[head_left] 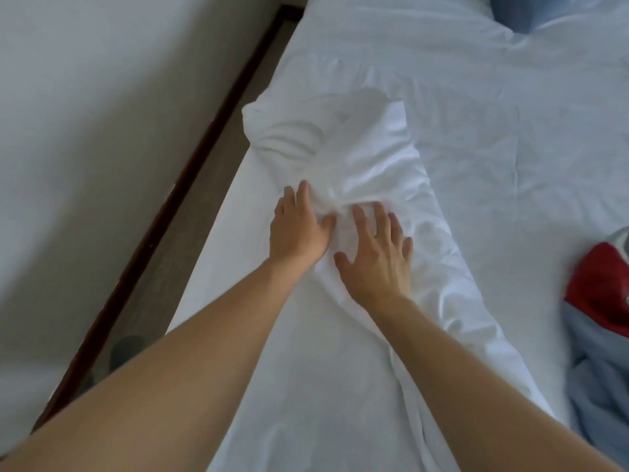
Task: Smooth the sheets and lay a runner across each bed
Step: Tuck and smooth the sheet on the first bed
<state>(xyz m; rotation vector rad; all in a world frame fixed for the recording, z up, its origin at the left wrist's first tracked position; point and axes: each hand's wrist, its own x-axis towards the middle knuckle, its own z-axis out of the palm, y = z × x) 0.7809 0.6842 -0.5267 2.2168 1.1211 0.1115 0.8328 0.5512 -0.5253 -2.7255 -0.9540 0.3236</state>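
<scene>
both bare arms reach out over the bed (510, 131), hands side by side on a bunched fold of white sheet (357, 158) near the bed's left edge. the left hand (299, 226) lies with its fingertips dug into the rumpled cloth, thumb out toward the other hand; whether that grip is clamped on a pinch of sheet or only pressing, i cannot tell. the right hand (377, 253) is flat, fingers apart and straight, pressing the sheet down just beside the left. the fold runs as a creased ridge from a lump at the far left edge down toward the person. a red and grey-blue cloth (599, 318) lies crumpled at the right edge of the bed, well apart from the hands. a blue pillow (520, 11) sits at the head. a dark wooden strip (190, 172) runs along the floor between bed and wall.
</scene>
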